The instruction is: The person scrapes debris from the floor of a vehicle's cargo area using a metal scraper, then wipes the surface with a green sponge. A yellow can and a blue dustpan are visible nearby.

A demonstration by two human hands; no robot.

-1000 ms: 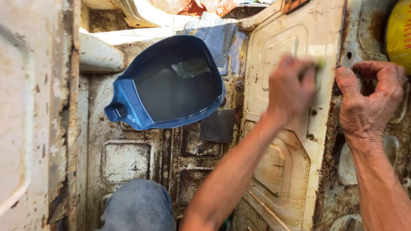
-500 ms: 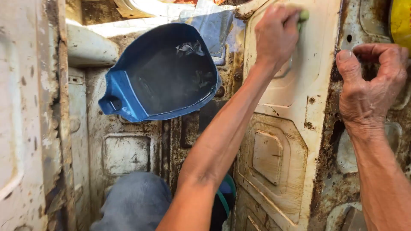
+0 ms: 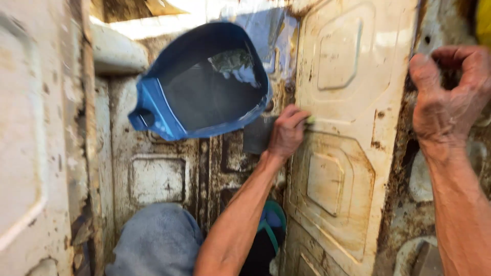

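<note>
My left hand [image 3: 287, 134] is closed around a small yellow-green scrub pad [image 3: 310, 119] and presses it against the left edge of a cream, rust-stained embossed metal panel [image 3: 353, 76]. My right hand [image 3: 446, 99] grips the rusty right edge of that panel, fingers curled into a dark opening. A cut-open blue plastic jug [image 3: 169, 120] holding dark water lies just left of my left hand, with a dark grey cloth [image 3: 255, 135] beside it.
Dirty pressed-metal flooring [image 3: 153, 179] lies below the jug. My grey-trousered knee [image 3: 156, 243] and a green sandal [image 3: 273, 225] are at the bottom. A white metal frame [image 3: 30, 128] rises on the left. Something yellow [image 3: 483, 20] shows at top right.
My left hand has swept the pad down from the panel's top to its middle left edge. The right hand has kept its grip. The view has shifted closer.
</note>
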